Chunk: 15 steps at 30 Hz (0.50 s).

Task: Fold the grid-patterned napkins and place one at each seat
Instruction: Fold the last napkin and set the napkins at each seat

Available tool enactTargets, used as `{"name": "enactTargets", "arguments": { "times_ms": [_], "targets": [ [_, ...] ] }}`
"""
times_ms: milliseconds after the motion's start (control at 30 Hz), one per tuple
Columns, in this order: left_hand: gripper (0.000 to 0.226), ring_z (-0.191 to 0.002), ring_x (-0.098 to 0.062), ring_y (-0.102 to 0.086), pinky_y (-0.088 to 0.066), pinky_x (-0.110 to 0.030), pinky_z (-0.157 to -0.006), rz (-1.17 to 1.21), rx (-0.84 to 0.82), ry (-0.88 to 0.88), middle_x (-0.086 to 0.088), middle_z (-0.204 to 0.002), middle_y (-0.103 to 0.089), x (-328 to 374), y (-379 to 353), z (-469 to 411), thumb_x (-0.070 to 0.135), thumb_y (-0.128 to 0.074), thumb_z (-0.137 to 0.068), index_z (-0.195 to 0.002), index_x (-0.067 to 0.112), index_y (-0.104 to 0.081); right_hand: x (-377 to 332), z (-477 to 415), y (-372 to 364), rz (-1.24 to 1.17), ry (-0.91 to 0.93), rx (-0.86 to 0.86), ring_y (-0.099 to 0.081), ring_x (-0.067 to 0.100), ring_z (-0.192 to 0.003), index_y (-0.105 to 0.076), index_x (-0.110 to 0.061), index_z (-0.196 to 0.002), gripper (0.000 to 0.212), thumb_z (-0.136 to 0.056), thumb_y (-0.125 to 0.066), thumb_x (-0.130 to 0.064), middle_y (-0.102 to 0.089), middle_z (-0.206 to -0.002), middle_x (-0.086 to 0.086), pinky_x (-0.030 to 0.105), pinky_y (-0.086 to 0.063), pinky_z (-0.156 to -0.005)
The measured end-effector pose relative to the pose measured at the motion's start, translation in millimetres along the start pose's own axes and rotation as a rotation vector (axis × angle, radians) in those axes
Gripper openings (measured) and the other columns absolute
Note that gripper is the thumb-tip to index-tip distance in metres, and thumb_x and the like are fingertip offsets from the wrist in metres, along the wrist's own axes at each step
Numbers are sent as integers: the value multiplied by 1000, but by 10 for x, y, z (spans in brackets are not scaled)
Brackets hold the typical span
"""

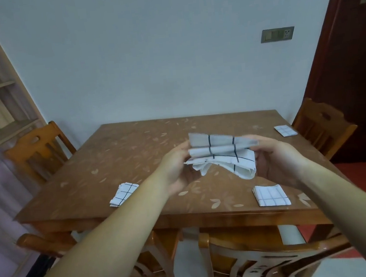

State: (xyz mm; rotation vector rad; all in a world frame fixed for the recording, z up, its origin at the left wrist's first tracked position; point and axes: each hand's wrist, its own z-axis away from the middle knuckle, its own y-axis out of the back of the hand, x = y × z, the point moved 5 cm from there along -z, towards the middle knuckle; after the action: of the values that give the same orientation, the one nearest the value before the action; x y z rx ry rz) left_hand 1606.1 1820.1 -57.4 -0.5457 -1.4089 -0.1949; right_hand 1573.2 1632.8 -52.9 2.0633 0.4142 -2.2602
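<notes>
One brown desk [123, 158] with a petal pattern fills the middle. Four wooden chairs stand round it: a left chair [36, 151], a right chair [321, 123], and at the near edge a near left chair [162, 251], partly covered by the left forearm, and a near right chair [234, 253].

Four grid napkins show. Three lie folded on the desk: the left napkin [123, 194] by the left edge, the near napkin [271, 195] at the near right corner, and the far napkin [285, 130] just beside the right chair. The held napkin [222, 154], partly folded and blurred, is in the air above the desk's middle. The left hand [175, 164] grips its left end and the right hand [274, 158] its right end, with loose layers sagging below.

One switch plate [277, 34] is on the wall behind.
</notes>
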Motion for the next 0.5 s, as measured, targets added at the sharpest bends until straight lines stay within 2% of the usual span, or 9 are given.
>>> {"name": "enactTargets", "arguments": {
  "times_ms": [33,100,167,267,333,400,433,467,500],
  "targets": [
    [33,-38,-15,-47,-39,-27,-55,1,7,1,-3,-46,-51,14,7,16,-3,-37,-94,-83,13,-64,-21,2,-2,11,10,14,-67,29,-81,-72,-10,-97,41,-93,-32,-1,-72,-100,15,37,-53,-69],
    [35,-40,-18,-50,-42,-26,-50,-11,20,25,-7,-53,-55,26,37,23,-4,-36,-92,-79,15,-62,-59,0,12,27,29,34,-67,29,-79,-71,-10,-83,44,-91,-29,-2,-71,-99,17,35,-53,-66],
    [39,-45,-21,-54,-45,-26,-44,-60,51,22,-10,-67,-59,40,69,38,-4,-36,-92,-75,17,-63,-93,-5,28,78,51,36,-62,34,-85,-70,-8,-84,43,-92,-28,-11,-67,-104,23,34,-52,-66],
    [42,-57,-21,-57,-47,-29,-52,-156,100,6,-6,-75,-56,77,79,53,6,-34,-96,-72,19,-66,-159,21,43,289,98,102,-54,32,-80,-71,-9,-85,32,-98,-45,-23,-59,-93,20,28,-49,-60],
    [36,-62,-19,-62,-50,-30,-56,-208,97,-4,-1,-74,-61,122,38,68,21,-36,-100,-79,19,-65,-229,56,24,449,173,132,-56,22,-70,-71,-12,-84,16,-94,-61,-19,-59,-82,12,24,-51,-57],
    [23,-70,-18,-64,-51,-33,-61,-321,87,-36,2,-81,-67,166,5,76,31,-48,-100,-88,22,-65,-264,85,6,505,206,127,-62,18,-66,-72,-16,-89,6,-89,-68,-12,-60,-80,16,27,-55,-59],
    [10,-72,-17,-65,-52,-33,-60,-389,69,-63,3,-86,-68,179,-6,77,29,-56,-98,-94,25,-65,-263,93,12,515,205,131,-65,18,-69,-73,-18,-92,10,-88,-69,-10,-64,-85,16,30,-57,-61],
    [8,-74,-15,-67,-54,-33,-59,-452,43,-83,5,-93,-69,188,-19,86,24,-62,-95,-101,28,-63,-262,93,23,521,200,141,-68,18,-72,-73,-21,-94,14,-88,-69,-8,-68,-91,11,32,-58,-62],
    [21,-76,-13,-69,-55,-32,-58,-496,18,-97,8,-101,-70,184,-29,88,19,-66,-92,-109,31,-61,-264,95,34,523,200,151,-70,16,-74,-73,-24,-95,18,-89,-68,-8,-71,-94,6,33,-58,-62]
  ]
}}
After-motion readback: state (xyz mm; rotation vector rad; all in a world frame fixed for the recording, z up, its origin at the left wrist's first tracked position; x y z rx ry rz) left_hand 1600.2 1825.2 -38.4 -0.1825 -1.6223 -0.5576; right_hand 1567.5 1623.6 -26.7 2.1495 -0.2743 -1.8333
